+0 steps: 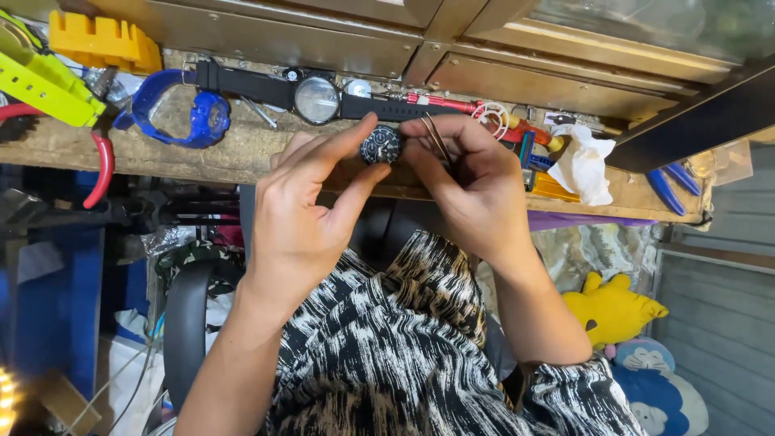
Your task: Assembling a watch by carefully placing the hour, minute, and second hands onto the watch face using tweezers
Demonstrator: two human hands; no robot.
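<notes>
In the centre of the frame, a little above the middle, both hands meet over the edge of a worn wooden workbench (242,149). The left hand (303,214) is half closed: its thumb and forefinger pinch a small round black watch case with a dark dial (379,145), while the other fingers stay loosely curled below. The right hand (472,190) comes from the right side and its fingertips touch the same watch case from that side; this hand also keeps a thin metal tool, like tweezers (437,137), between its fingers, pointing up and slightly to the left (I cannot tell if the tip touches the watch).

Just behind the hands, in the upper middle of the frame, a large black wristwatch with a rubber strap and a round shiny glass (315,98) lies flat along the bench. To its left lies a blue plastic sport watch with a curved strap (190,113). In the upper left corner are a yellow-green plastic tool (40,81) and an orange-yellow toothed block (101,40). To the right of the hands, a crumpled white tissue (585,165) rests on the bench, and a red thin screwdriver (440,102) lies near the top of the right hand. In the lower right, a yellow soft toy (613,307) sits below the bench.
</notes>
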